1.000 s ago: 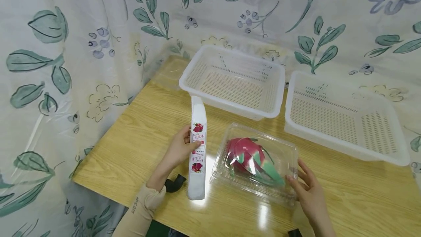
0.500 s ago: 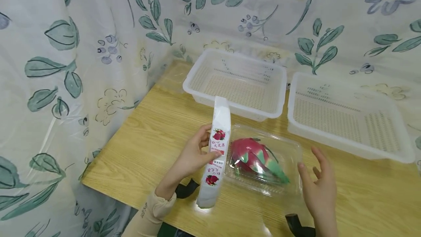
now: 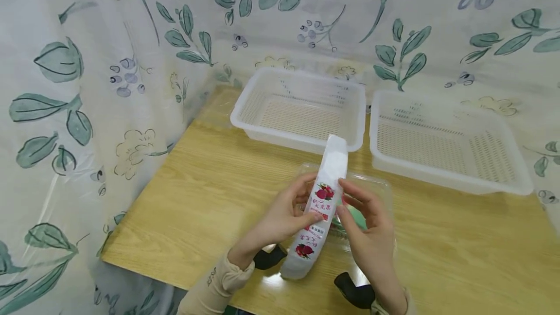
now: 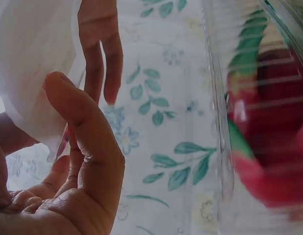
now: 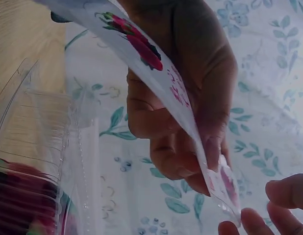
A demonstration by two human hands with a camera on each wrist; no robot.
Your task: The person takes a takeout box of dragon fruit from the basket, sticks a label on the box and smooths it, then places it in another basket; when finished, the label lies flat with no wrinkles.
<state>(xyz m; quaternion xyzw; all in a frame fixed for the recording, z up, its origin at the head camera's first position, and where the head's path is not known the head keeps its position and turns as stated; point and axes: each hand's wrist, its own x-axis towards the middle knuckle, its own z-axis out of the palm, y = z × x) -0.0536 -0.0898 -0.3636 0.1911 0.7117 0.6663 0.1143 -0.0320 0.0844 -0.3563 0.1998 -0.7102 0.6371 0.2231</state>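
Head view: the left hand (image 3: 284,218) pinches a printed white strip (image 3: 323,205) mid-length; the right hand (image 3: 372,227), thumb and fingers parted, is at its right edge, touching or nearly so, hard to tell. The strip tilts in front of the clear box (image 3: 380,186) with its dragon fruit (image 4: 276,107). Likely light, smooth and bendy, it should crease easily; a flat pinch at both edges suits. Beyond stand the left basket (image 3: 288,141) and right basket (image 3: 450,178).

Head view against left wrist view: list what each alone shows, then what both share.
Only head: the left basket, the right basket and readable lettering on the white strip.
Only left wrist: the strip's white reverse and a broad view of the fruit's red body.
Both: left hand, right hand, strip, fruit, clear box, floral curtain.
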